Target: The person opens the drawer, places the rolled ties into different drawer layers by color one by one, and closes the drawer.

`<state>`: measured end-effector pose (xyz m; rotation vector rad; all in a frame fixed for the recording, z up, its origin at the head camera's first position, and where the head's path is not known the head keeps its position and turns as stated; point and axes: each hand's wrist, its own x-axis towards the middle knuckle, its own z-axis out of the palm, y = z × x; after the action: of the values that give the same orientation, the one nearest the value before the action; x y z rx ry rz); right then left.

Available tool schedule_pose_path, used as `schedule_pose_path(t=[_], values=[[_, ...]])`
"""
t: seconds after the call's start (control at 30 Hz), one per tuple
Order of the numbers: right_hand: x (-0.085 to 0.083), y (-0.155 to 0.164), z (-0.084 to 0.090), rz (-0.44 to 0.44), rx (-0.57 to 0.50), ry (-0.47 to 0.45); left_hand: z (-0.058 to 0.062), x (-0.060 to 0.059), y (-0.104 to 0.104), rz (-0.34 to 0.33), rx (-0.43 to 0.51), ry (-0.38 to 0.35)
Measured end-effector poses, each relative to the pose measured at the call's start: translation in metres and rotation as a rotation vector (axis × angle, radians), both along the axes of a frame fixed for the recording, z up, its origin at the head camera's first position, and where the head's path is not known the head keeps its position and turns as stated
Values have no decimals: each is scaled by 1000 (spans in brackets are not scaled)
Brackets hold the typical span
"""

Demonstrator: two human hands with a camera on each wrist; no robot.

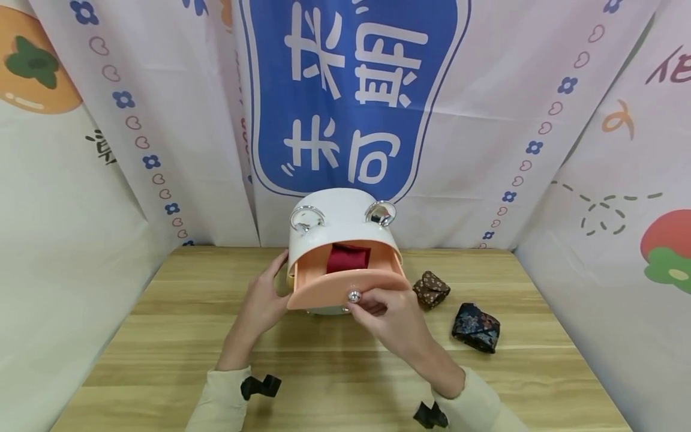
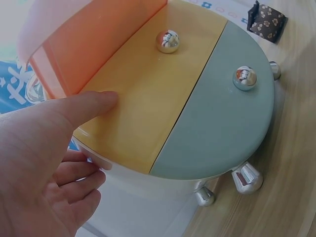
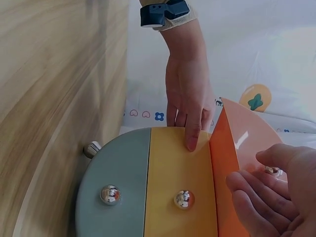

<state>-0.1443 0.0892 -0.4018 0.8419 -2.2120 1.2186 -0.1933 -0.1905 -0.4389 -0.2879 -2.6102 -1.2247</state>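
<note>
A white rounded cabinet (image 1: 337, 210) stands on the table with its peach top drawer (image 1: 318, 291) pulled out. Inside that drawer lies a dark red satin piece (image 1: 347, 258). My right hand (image 1: 394, 315) pinches the drawer's silver knob (image 1: 354, 296) between thumb and fingers. At the cabinet's left edge, my left hand (image 1: 263, 303) rests its thumb on the yellow drawer front (image 2: 148, 98), its other fingers along the white side. Below the yellow front, the grey-green drawer front (image 2: 217, 113) is closed too; each has a round silver knob.
Right of the cabinet lie a brown flower-patterned folded pouch (image 1: 431, 290) and a dark floral folded pouch (image 1: 475, 327). Two shiny rings (image 1: 308, 219) stick up from the cabinet top, and silver feet (image 2: 248, 178) carry it. A printed curtain (image 1: 464, 156) hangs close behind.
</note>
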Motion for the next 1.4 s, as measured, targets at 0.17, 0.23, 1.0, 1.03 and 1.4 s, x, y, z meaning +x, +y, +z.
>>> schedule_pose_path(t=[0.17, 0.23, 1.0, 1.03, 1.4], values=[[-6, -2, 0, -4, -11, -3, 0, 1, 1, 4, 5, -11], [-8, -3, 1, -4, -13, -3, 1, 1, 1, 6, 9, -20], [-31, -11, 3, -43, -20, -76, 1, 2, 0, -32, 14, 7], [-32, -11, 3, -44, -20, -82, 1, 2, 0, -31, 16, 10], [-43, -13, 2, -74, -9, -91, 2, 1, 2, -12, 13, 25]])
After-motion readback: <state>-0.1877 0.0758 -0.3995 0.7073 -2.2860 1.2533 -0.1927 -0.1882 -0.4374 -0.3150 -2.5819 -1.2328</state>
